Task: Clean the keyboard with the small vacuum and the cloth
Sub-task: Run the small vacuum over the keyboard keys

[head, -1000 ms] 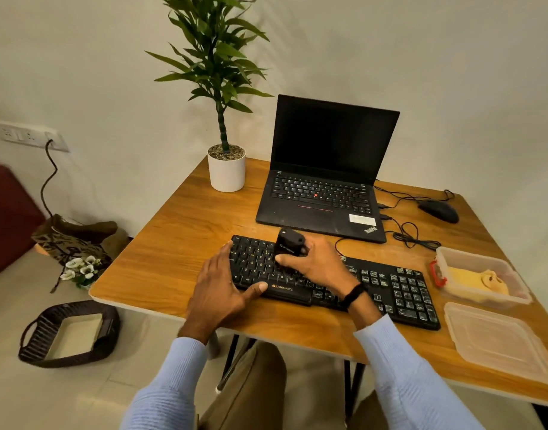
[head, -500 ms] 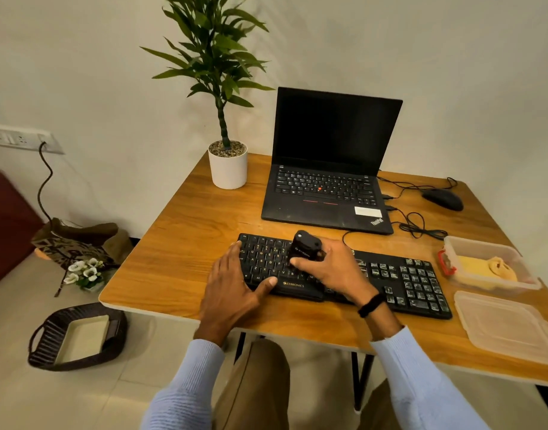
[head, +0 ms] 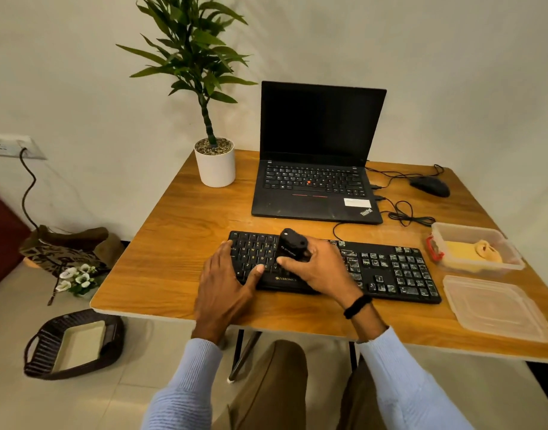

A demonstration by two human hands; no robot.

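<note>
A black keyboard lies across the front of the wooden table. My right hand grips a small black vacuum that stands on the keys left of the keyboard's middle. My left hand lies flat on the keyboard's left end, fingers straight, thumb on the front edge. A yellow cloth sits inside a clear plastic box at the right of the table.
An open black laptop stands behind the keyboard, with a potted plant to its left and a mouse with loose cables to its right. The box's lid lies near the front right edge. A basket sits on the floor.
The view has tilted and shifted slightly. My right hand with the vacuum stays over the same left-middle keys; my left hand keeps its place on the keyboard's left end.
</note>
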